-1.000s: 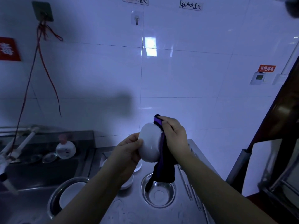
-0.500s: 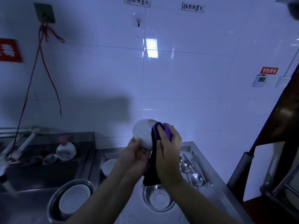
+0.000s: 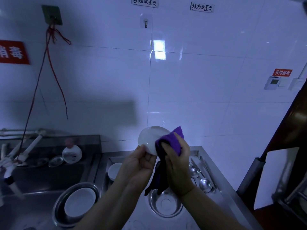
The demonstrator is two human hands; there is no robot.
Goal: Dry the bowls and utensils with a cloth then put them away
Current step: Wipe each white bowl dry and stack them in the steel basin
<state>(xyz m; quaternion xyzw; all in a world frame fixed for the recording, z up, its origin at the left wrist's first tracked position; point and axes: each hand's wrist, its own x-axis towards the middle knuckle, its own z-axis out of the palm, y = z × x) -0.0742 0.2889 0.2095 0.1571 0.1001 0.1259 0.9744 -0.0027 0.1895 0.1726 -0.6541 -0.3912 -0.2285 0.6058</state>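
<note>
Gripping a white bowl (image 3: pixel 149 138) by its lower rim, the left hand (image 3: pixel 138 163) holds it tilted above the steel bench (image 3: pixel 230 196), thumb and curled fingers pinching the edge nearest the person. The right hand (image 3: pixel 178 165) is closed on a purple cloth (image 3: pixel 172 143), fingers curled round the fabric and pressing it against the right side of the bowl; the cloth's darker tail hangs down between the two wrists toward a small steel bowl (image 3: pixel 166 203) that stands upright near the bench's front edge.

Behind the right hand, along the bench's right edge, metal spoons (image 3: pixel 205 182) lie side by side with their bowls toward the person; how many there are cannot be told. Another white bowl (image 3: pixel 113 170) sits at the left side of the bench, partly hidden by the left forearm. At the front left corner a large steel basin (image 3: pixel 59 206) holds a white dish (image 3: pixel 79 203) inside it.

To the left lies a sink (image 3: pixel 49 176), with a white soap bottle (image 3: pixel 71 153) and a small round lid (image 3: pixel 55 161) on its back ledge. A red cord (image 3: pixel 38 78) hangs down the tiled wall (image 3: pixel 199 80) from a green plate (image 3: pixel 52 14), and a bare hook (image 3: pixel 145 23) is fixed high on the tiles under handwritten labels.
</note>
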